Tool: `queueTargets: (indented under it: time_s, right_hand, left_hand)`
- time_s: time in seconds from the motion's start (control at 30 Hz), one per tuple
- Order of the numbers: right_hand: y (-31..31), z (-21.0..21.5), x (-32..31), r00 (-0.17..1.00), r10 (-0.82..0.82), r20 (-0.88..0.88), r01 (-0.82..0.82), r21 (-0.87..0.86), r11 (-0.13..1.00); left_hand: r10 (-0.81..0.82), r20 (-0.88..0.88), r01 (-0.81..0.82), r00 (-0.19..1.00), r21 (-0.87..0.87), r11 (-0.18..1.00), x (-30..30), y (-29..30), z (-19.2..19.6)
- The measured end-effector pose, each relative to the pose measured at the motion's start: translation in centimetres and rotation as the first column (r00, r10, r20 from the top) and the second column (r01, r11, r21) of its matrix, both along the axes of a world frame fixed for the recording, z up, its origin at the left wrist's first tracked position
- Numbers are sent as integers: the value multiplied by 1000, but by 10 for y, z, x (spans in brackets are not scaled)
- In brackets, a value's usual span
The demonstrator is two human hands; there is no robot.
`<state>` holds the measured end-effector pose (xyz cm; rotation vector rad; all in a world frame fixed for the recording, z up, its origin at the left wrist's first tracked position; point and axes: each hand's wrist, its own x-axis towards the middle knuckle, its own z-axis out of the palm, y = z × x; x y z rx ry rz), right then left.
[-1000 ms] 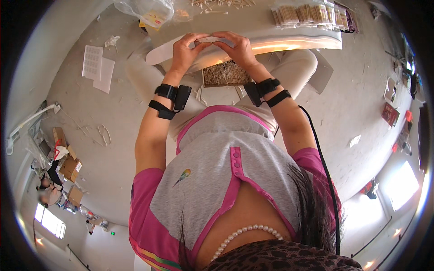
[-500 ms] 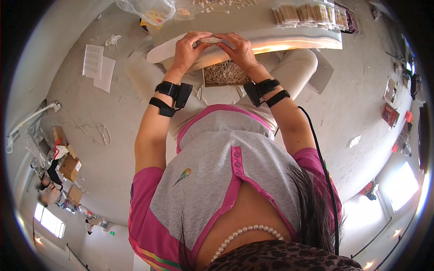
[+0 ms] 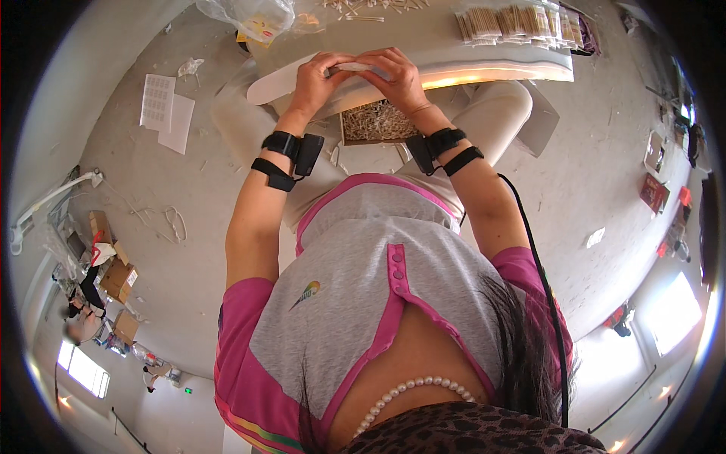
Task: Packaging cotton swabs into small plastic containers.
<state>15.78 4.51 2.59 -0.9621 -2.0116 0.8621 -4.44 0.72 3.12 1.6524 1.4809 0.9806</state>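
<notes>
Over the near edge of the table, my left hand (image 3: 313,85) and my right hand (image 3: 401,79) meet, fingers bent and closed. Between the fingertips they grip a small, whitish plastic packet (image 3: 353,66); its contents are too small to make out. Beyond my hands, loose cotton swabs (image 3: 370,7) lie on the table. Several filled clear packets of cotton swabs (image 3: 514,26) stand in a row to the right.
The table (image 3: 423,45) has a shiny, curved front edge. Below it, between my knees, sits a box of loose thin sticks (image 3: 378,121). A clear plastic bag (image 3: 253,15) lies at the table's far left. Paper sheets (image 3: 166,113) are on the floor at left.
My right hand's fingers have shifted slightly up and inward over the packet. The left hand stays nearly in place, and both still hold the packet.
</notes>
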Motion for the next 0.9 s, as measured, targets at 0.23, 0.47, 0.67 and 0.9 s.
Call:
queueTargets:
  time_s: [0.23,0.47,0.67,0.9]
  right_hand:
    - [3,-2,1,1000,-5,-5,5,46,999]
    - [2,-5,8,1000,-17,9,17,20,1000]
    - [-5,5,4,997,-68,-22,66,-91,994]
    - [-8,4,1,990,-135,-48,125,-176,976]
  left_hand:
    - [-6,-20,6,1000,3,1000,1,3,-1]
    - [7,100,-4,995,-34,999,6,2,4]
    - [23,144,-16,989,-54,998,-2,0,-6]
    - [57,271,-36,961,-81,996,4,0,-8]
